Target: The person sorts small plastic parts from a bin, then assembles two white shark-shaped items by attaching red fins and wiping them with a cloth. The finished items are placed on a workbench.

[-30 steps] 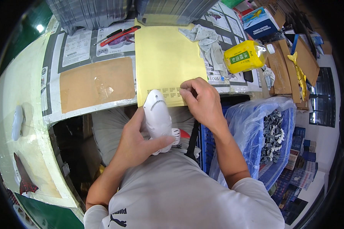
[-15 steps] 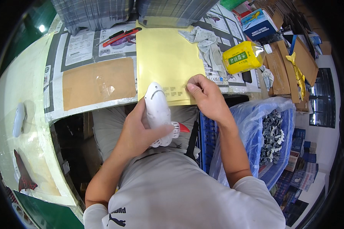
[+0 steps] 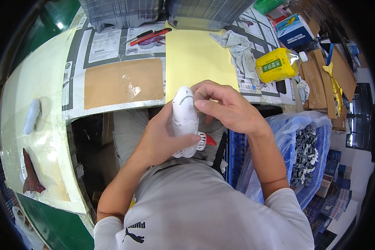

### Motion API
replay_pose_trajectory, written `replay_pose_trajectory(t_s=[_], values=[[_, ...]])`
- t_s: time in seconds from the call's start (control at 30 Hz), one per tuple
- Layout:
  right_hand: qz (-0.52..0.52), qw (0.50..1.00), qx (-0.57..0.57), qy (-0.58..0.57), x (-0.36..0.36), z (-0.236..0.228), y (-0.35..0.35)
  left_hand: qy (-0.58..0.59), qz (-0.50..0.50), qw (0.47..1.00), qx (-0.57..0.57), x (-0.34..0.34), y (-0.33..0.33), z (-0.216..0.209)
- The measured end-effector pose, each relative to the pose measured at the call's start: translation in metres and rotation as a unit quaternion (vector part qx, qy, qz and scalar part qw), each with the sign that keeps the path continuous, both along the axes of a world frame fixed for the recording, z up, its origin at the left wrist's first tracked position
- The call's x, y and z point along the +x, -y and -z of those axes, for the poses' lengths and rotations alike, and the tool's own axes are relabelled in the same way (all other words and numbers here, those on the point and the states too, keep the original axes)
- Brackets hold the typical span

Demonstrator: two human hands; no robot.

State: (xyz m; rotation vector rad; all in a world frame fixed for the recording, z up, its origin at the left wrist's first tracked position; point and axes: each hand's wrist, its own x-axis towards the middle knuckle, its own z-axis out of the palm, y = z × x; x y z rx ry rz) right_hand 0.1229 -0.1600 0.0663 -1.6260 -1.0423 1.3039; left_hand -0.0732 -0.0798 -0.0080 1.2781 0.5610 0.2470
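Left hand point(image 3: 158, 135) grips white shark toy point(image 3: 182, 118). Right hand point(image 3: 231, 105), fingers curled, at its far right flank; pinch or not, can't tell. Dark marks beside right fingertips look done; what's left, unclear. Yellow sheet point(image 3: 200, 52) beyond hands.

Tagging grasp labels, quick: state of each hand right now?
Left hand: holding the white plastic shark-shaped body.
Right hand: fingers curled at that body's upper end; can't tell whether they pinch anything.
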Motion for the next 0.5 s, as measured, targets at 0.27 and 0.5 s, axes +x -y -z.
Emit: replay_pose_trajectory(t_s=[0.27,0.5], values=[[-0.005,1.0,0.018,-0.001,0.003,0.018,0.003,0.014,-0.01,1.0,-0.002,-0.001,0.002,-0.002],[0.012,0.99,0.055,0.129,-0.012,0.012,0.006,0.007,-0.005,1.0,0.016,-0.002,0.002,-0.007]])
